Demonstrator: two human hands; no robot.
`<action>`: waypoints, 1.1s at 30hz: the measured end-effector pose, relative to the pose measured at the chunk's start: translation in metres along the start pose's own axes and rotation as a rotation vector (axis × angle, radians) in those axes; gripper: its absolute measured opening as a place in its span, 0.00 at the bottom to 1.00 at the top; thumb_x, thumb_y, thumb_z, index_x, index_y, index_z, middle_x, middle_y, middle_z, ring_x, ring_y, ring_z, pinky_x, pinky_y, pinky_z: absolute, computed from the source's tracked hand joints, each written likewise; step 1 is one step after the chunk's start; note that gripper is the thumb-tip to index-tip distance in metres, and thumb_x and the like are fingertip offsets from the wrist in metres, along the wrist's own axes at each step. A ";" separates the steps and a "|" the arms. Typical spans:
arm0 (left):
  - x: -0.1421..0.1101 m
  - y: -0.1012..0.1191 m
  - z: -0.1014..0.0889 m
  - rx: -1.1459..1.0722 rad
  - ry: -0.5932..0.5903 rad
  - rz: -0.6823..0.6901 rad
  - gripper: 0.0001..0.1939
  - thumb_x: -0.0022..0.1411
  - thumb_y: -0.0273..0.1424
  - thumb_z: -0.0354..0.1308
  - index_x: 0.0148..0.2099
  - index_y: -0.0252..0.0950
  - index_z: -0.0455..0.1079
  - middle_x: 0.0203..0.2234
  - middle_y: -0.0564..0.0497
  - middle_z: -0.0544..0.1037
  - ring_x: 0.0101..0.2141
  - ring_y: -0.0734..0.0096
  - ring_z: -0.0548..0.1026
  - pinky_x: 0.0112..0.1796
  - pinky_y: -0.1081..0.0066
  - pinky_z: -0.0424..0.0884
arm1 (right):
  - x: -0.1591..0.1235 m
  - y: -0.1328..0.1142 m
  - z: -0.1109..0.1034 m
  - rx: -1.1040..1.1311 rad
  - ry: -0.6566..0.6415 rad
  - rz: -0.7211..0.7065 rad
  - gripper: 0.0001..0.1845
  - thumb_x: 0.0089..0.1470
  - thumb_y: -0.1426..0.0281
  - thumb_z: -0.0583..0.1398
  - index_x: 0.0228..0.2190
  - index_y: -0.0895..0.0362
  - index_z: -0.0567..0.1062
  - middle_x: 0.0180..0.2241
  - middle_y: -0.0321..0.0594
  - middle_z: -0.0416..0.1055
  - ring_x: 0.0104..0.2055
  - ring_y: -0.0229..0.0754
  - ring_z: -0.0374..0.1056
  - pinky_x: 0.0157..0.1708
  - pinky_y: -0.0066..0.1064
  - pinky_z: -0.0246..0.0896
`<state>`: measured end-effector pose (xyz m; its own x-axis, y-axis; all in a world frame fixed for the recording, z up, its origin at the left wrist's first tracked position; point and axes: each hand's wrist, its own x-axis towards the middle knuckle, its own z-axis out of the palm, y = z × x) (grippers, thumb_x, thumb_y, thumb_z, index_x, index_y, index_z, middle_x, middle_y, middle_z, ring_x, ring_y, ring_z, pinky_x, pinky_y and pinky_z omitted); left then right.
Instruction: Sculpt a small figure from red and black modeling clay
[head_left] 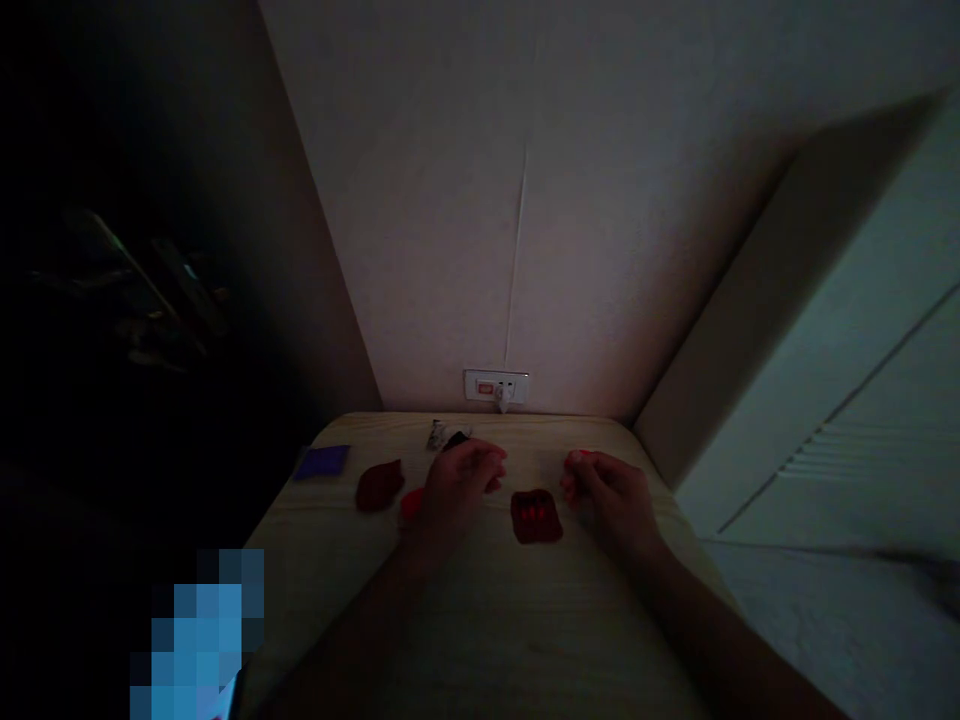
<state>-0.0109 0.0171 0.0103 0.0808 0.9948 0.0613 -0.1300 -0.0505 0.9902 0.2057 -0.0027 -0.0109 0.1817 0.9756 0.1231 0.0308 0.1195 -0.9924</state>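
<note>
My left hand [466, 482] hovers over the wooden tabletop, its thumb and fingers pinched together. A touch of red shows at its fingertips, too dim to name. My right hand [611, 492] is also closed in a pinch, with a small red piece [582, 455] showing at the fingers. Between the hands lies a flat, dark red, squarish piece [536, 532] with several brighter red bits on it. Partly behind my left hand is a bright red thing [411, 505]. Farther left rests another flat dark red piece [379, 486], leaf-like in outline.
A purple packet [322, 462] lies at the tabletop's left edge. A black item [456, 439] and a small patterned wrapper [436, 434] sit near the back. On the wall is a socket [496, 386] with a plug. A pale cabinet [825, 380] stands right of the table [517, 640].
</note>
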 end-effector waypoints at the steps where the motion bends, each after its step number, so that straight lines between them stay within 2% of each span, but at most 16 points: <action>1: 0.000 -0.003 0.002 -0.014 -0.027 -0.026 0.15 0.54 0.42 0.68 0.33 0.33 0.77 0.23 0.51 0.78 0.24 0.71 0.73 0.29 0.71 0.69 | 0.001 -0.003 0.000 -0.022 0.000 -0.021 0.23 0.52 0.49 0.70 0.27 0.57 0.81 0.24 0.40 0.78 0.23 0.40 0.71 0.25 0.30 0.68; 6: -0.007 -0.017 0.004 -0.161 -0.086 -0.092 0.20 0.57 0.46 0.68 0.37 0.32 0.80 0.26 0.49 0.80 0.25 0.73 0.73 0.31 0.71 0.69 | 0.001 -0.021 0.007 -0.144 -0.128 -0.080 0.18 0.48 0.55 0.74 0.34 0.56 0.84 0.29 0.42 0.82 0.28 0.42 0.76 0.30 0.31 0.72; 9: -0.010 -0.023 0.001 -0.200 -0.101 -0.090 0.21 0.57 0.46 0.69 0.39 0.32 0.81 0.26 0.49 0.80 0.25 0.73 0.73 0.31 0.71 0.68 | -0.007 -0.033 0.018 -0.136 -0.272 -0.026 0.16 0.46 0.57 0.75 0.32 0.55 0.84 0.29 0.41 0.83 0.29 0.44 0.79 0.30 0.32 0.75; 12: -0.011 -0.024 -0.004 -0.162 -0.153 -0.076 0.17 0.57 0.43 0.70 0.39 0.33 0.83 0.23 0.51 0.78 0.26 0.73 0.72 0.32 0.72 0.67 | -0.017 -0.042 0.030 -0.137 -0.338 -0.036 0.14 0.48 0.58 0.74 0.31 0.54 0.83 0.29 0.41 0.83 0.27 0.42 0.79 0.27 0.30 0.75; 16: -0.013 -0.022 -0.009 -0.141 -0.250 -0.073 0.13 0.56 0.40 0.70 0.35 0.34 0.84 0.21 0.51 0.78 0.26 0.72 0.73 0.31 0.72 0.67 | -0.025 -0.041 0.037 -0.156 -0.351 -0.103 0.15 0.53 0.57 0.72 0.31 0.56 0.83 0.26 0.42 0.81 0.22 0.40 0.75 0.21 0.28 0.71; 20: -0.016 -0.020 -0.009 -0.130 -0.255 -0.095 0.10 0.55 0.37 0.70 0.33 0.35 0.84 0.23 0.50 0.80 0.26 0.72 0.74 0.32 0.72 0.69 | -0.027 -0.034 0.037 -0.138 -0.351 -0.156 0.13 0.55 0.59 0.72 0.29 0.56 0.83 0.25 0.41 0.80 0.22 0.39 0.75 0.20 0.27 0.67; 24: -0.016 -0.019 -0.008 -0.127 -0.237 -0.093 0.08 0.54 0.35 0.71 0.34 0.36 0.84 0.24 0.50 0.82 0.26 0.71 0.75 0.31 0.72 0.70 | -0.029 -0.033 0.033 -0.176 -0.343 -0.209 0.09 0.54 0.64 0.73 0.34 0.54 0.85 0.30 0.43 0.83 0.25 0.41 0.78 0.24 0.29 0.72; 27: -0.017 -0.018 -0.008 -0.124 -0.227 -0.073 0.06 0.55 0.34 0.70 0.33 0.36 0.83 0.23 0.50 0.81 0.26 0.72 0.75 0.31 0.72 0.71 | -0.031 -0.033 0.029 -0.210 -0.328 -0.236 0.05 0.55 0.66 0.72 0.35 0.54 0.85 0.32 0.43 0.84 0.29 0.43 0.80 0.27 0.30 0.75; 33: -0.019 -0.017 -0.005 -0.103 -0.244 -0.098 0.08 0.53 0.36 0.71 0.33 0.36 0.83 0.22 0.51 0.81 0.25 0.70 0.77 0.31 0.70 0.73 | -0.037 -0.027 0.025 -0.169 -0.302 -0.155 0.06 0.57 0.66 0.71 0.35 0.55 0.85 0.29 0.42 0.83 0.28 0.43 0.80 0.28 0.31 0.78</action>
<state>-0.0152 -0.0005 -0.0080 0.3317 0.9434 0.0065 -0.2088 0.0667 0.9757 0.1739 -0.0380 0.0114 -0.1353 0.9615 0.2391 0.2010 0.2629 -0.9436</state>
